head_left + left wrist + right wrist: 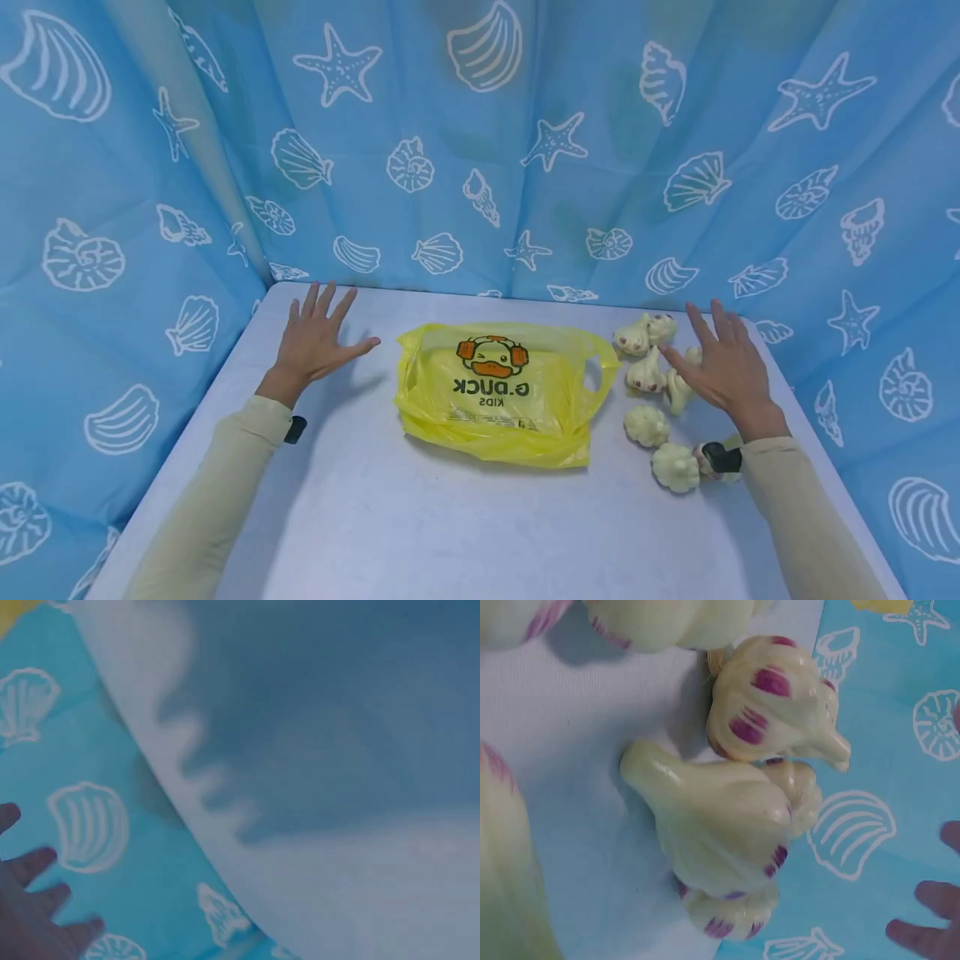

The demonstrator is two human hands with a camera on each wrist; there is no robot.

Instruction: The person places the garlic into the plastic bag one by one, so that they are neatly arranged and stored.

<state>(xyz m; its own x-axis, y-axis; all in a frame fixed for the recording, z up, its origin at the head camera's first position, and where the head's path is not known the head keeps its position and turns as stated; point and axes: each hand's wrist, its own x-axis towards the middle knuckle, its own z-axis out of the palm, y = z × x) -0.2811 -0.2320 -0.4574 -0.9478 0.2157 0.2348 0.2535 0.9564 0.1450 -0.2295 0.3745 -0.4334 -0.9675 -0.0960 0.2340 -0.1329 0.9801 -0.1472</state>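
My left hand [311, 342], fingers spread and holding nothing, is over the back left of the table, left of a yellow plastic bag [491, 396]. The bag lies flat with a duck print and reversed lettering, its handle loop toward the right. Spread the same way, my right hand [723, 367] hovers at the right, partly covering a group of garlic bulbs [647, 373]. In the right wrist view several pale garlic bulbs [720, 817] with purple streaks lie close together, and the right fingertips [937, 900] show at the edge. Left fingers [49, 896] appear in the left wrist view.
A white table [450, 533] carries everything. Blue curtains [480, 167] with white shell and starfish prints stand behind and on both sides. More garlic bulbs [675, 467] lie nearer the front, one partly hidden by the right wrist.
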